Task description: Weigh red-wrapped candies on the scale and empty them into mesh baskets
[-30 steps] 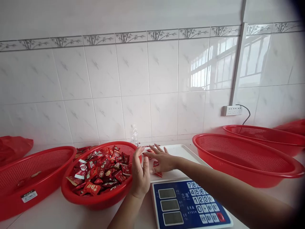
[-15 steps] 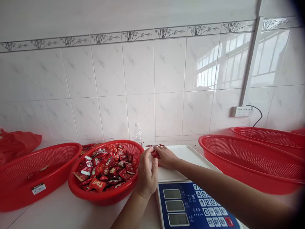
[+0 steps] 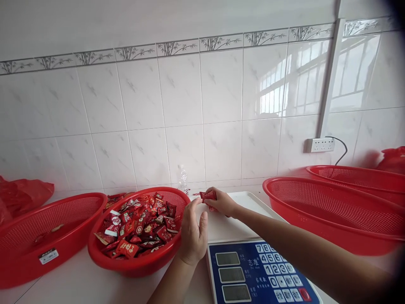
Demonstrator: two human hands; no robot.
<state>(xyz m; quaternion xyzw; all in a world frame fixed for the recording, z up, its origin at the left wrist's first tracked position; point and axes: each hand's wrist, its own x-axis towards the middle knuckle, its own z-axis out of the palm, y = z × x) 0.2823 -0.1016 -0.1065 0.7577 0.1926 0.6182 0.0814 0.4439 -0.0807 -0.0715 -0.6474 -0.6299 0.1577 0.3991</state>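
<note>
Over the white pan [image 3: 245,200] of a blue-fronted weighing scale [image 3: 253,270], my right hand [image 3: 224,203] grips red-wrapped candies [image 3: 209,196]; how many is hidden by the fingers. My left hand [image 3: 193,230] is held upright at the pan's left edge, thumb apart from the fingers and nothing seen in the palm. Its fingertips come close to the candies, and I cannot tell if they touch. Just left of it stands a red plastic basket [image 3: 95,249] heaped with wrapped candies [image 3: 139,228], mostly red.
Another red basket [image 3: 76,219] with a label stands at far left, beside a red bag [image 3: 28,194]. Two red baskets, a nearer one [image 3: 329,228] and a farther one [image 3: 354,173], are at right. A clear bottle [image 3: 182,179] stands by the tiled wall, below a power strip [image 3: 320,145].
My hands have drawn slightly apart, and the candies in my right hand show more plainly. My left fingers have dropped a little. The view has shifted slightly.
</note>
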